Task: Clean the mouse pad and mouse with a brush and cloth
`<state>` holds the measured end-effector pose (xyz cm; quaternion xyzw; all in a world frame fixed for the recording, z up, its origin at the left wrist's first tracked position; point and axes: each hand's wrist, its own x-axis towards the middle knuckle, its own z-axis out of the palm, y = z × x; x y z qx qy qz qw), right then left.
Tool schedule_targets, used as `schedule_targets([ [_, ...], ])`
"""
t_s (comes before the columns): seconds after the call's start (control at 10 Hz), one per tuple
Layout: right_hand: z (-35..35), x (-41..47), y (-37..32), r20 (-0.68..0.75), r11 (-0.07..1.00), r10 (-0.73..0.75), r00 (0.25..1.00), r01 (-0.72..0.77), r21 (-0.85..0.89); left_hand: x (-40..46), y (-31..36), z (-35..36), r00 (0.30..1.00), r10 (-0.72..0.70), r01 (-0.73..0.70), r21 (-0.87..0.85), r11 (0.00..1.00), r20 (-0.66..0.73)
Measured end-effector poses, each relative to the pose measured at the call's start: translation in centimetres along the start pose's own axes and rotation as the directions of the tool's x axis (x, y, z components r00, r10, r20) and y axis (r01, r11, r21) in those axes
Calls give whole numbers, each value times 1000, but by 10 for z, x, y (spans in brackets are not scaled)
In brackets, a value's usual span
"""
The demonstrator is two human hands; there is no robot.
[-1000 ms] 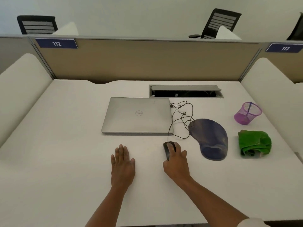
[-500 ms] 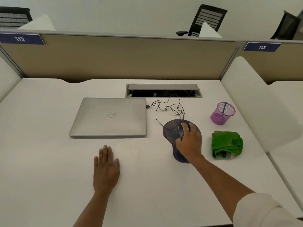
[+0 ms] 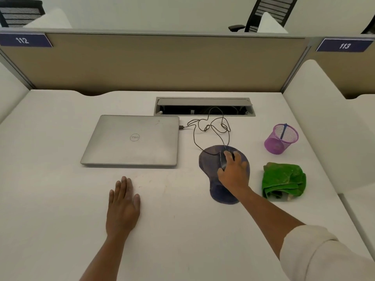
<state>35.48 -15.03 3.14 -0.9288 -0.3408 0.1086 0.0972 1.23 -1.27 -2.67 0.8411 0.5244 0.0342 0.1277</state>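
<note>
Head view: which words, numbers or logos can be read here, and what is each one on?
"112": white on the blue plate at the partition's top left.
"113": white on the blue plate at the partition's top right.
"DELL": round logo, upside down from this side, on the closed laptop lid.
No other readable text.

Open-plan office: numbered partition (image 3: 162, 59), white desk (image 3: 60, 199), closed laptop (image 3: 132, 140), swivel chairs (image 3: 269, 13) beyond.

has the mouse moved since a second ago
Yes. The mouse went from bare desk in front of the laptop rightward onto the mouse pad, under the right hand.
</note>
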Motion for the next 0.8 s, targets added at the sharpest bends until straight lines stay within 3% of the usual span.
schedule_targets([
  [0.4, 5, 1, 7, 9, 998, -21, 1000, 22, -53, 0, 0, -1, 1000, -3, 3, 4, 1000, 12],
  [0.5, 2, -11, -4, -66, 997, -18, 998, 13, -78, -1, 3, -4, 1000, 0, 0, -4, 1000, 12],
  [0.8, 35, -76, -70, -107, 963, -225, 969, 237, 124, -1, 1, -5, 999, 50, -49, -29, 998, 16],
])
